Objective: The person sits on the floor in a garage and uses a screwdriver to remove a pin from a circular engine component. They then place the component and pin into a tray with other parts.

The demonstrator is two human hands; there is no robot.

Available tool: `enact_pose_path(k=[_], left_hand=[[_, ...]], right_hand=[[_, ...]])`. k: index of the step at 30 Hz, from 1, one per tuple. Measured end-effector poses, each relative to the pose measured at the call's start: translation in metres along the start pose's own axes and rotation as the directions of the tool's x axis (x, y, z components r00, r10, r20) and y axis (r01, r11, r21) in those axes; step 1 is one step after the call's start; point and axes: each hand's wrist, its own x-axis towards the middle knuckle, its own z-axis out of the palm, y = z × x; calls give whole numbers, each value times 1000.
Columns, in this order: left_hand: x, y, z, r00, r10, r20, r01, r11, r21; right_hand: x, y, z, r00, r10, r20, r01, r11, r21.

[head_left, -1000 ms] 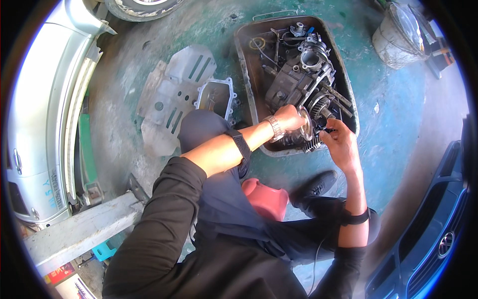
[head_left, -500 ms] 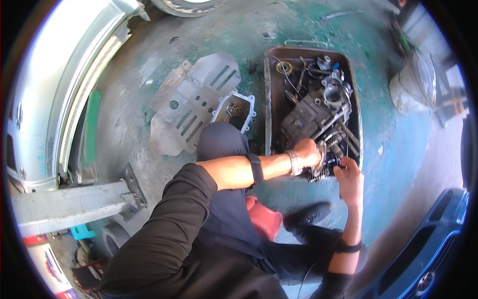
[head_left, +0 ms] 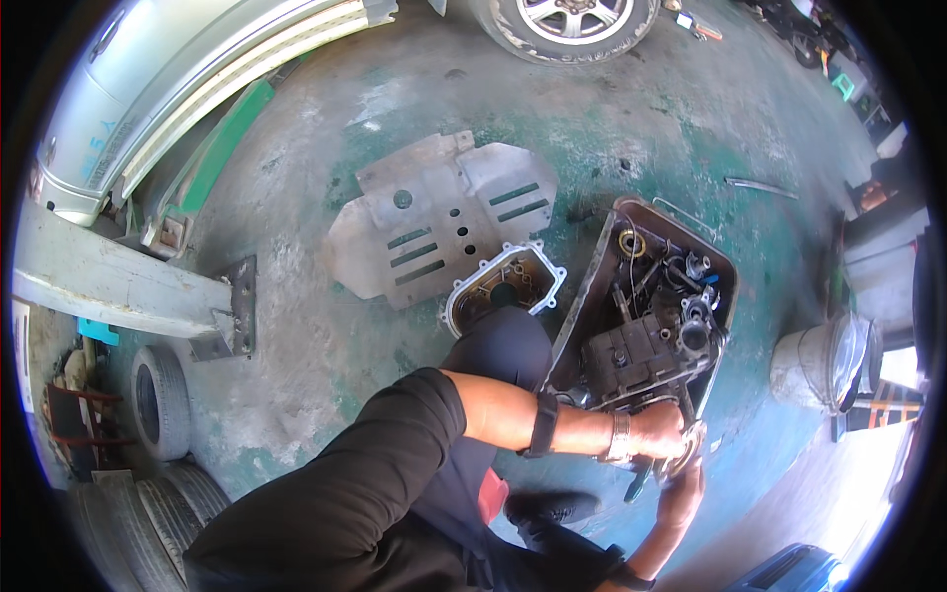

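My left hand (head_left: 655, 430), with a metal-band watch at its wrist, is closed on a round metal part (head_left: 687, 449) like a ring or gear. Just below, my right hand (head_left: 681, 493) has its fingers bent up against the same part; the part hides some of them. Both hands are at the near end of a deep brown metal tray (head_left: 580, 314). Inside the tray lies a dark, greasy metal housing (head_left: 631, 355) with a round-mouthed metal fitting (head_left: 695, 331) beside it. A dark green object (head_left: 636, 483) sticks out below my left hand.
Left of the tray sits an open metal pan (head_left: 552, 286) by my knee, next to a flat slotted metal plate (head_left: 375, 242). A grey bucket (head_left: 804, 370) stands to the right. At left are a lift arm (head_left: 128, 281) and tyres (head_left: 158, 400). A metal bar (head_left: 762, 186) lies beyond the tray.
The view has swung, so the tray now appears tilted and lower. Both hands stay together at the tray's near end, the round metal part now more visible between them.
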Motion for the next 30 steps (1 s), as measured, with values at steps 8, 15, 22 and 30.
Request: enact_pose_path(k=[8, 15, 22, 30], left_hand=[[-8, 23, -7, 992, 123, -10, -122, 987, 103], [-16, 44, -6, 940, 288, 180, -302, 952, 52], [-16, 45, 1, 865, 498, 60, -466, 752, 466], [-20, 53, -9, 928, 264, 262, -358, 828, 432]], right_hand=[[8, 4, -8, 995, 63, -73, -43, 967, 252], [9, 8, -35, 989, 73, -128, -22, 932, 363], [-1, -20, -7, 888, -397, -230, 264, 852, -451], [19, -25, 19, 813, -178, -554, -98, 897, -431]])
